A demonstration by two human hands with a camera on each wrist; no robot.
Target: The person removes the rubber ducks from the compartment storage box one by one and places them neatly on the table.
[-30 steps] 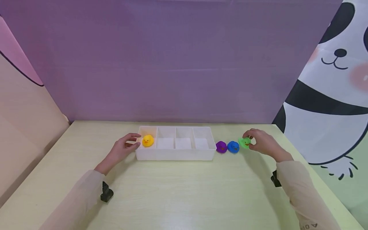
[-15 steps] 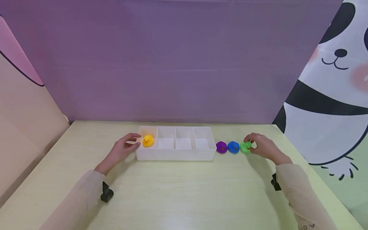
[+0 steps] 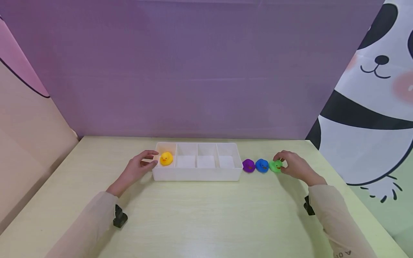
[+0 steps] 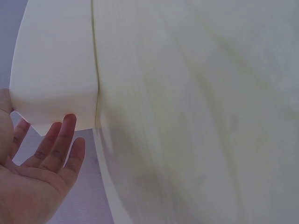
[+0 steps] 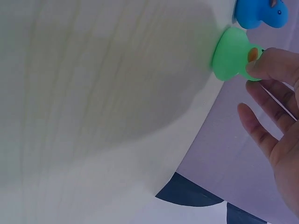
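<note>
Green duck [image 3: 275, 165] sits on the desk [image 3: 206, 215], last in a row with the blue duck [image 3: 262, 165] and purple duck [image 3: 248, 165], right of the white tray [image 3: 196, 174]. Right hand [image 3: 295, 166] touches it with thumb and fingertip; grip unclear. Left hand [image 3: 137, 169], fingers relaxed and spread, rests at the tray's left end. Yellow duck [image 3: 166, 158] occupies the leftmost compartment.

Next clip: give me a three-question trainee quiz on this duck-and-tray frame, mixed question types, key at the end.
1. True or false: the yellow duck sits in the leftmost compartment of the white tray.
2. Which duck does the right hand touch? A purple duck B blue duck C green duck
3. How many tray compartments hold no duck?
Key: 1 true; 2 C; 3 three.
</note>
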